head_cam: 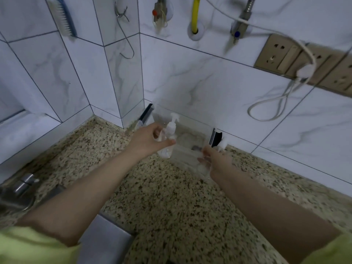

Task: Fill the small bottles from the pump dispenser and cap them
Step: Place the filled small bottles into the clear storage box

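A clear storage box (187,128) with black side clips stands on the speckled counter against the tiled wall. My left hand (147,140) grips a clear pump bottle (169,134) with a white pump head, held over the box's left end. My right hand (219,161) reaches into the box's right end, fingers curled round another clear bottle (222,145) with a white top. The picture is blurred, so the right hand's grip is hard to make out.
The granite counter (171,197) runs to the tiled wall. A steel tap (22,185) and sink edge lie at the lower left. Wall sockets (285,56) with a white plug and looped cable hang at the right. A brush, hooks and hoses hang above.
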`<action>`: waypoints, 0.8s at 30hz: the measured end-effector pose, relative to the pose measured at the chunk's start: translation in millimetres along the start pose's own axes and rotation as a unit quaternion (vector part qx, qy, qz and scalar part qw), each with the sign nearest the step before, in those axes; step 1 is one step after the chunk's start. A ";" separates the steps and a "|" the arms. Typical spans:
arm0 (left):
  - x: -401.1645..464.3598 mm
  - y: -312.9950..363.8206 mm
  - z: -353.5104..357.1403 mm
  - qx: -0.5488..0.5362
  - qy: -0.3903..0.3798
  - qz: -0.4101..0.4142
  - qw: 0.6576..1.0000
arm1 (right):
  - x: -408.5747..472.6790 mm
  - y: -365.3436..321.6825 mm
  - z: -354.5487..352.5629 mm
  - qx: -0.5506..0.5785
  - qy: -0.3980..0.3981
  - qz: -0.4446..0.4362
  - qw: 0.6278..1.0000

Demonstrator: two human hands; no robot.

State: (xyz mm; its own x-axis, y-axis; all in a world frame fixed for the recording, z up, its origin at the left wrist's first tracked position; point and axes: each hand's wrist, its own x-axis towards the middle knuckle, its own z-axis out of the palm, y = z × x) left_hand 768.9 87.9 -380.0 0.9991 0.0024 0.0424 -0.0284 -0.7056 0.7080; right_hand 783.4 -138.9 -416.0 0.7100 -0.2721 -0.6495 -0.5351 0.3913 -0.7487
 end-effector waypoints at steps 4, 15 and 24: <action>-20.0 32.2 22.6 0.002 -0.038 0.003 0.999 | -11.6 9.6 -56.6 0.010 0.016 -0.001 1.000; -88.8 127.3 126.9 -0.061 -0.166 -0.055 0.983 | -58.0 37.4 -235.0 0.008 0.051 0.011 0.999; -138.7 157.5 212.5 -0.017 -0.280 -0.114 0.953 | -87.6 72.3 -342.3 -0.017 0.041 0.028 0.999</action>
State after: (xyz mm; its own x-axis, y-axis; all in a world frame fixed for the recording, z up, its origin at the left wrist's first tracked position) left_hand 632.6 -174.1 -424.2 0.8391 -0.2320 -0.4921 0.2004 -0.7092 0.6760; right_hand 525.8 -387.8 -458.6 0.6389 -0.3230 -0.6982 -0.5893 0.3778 -0.7141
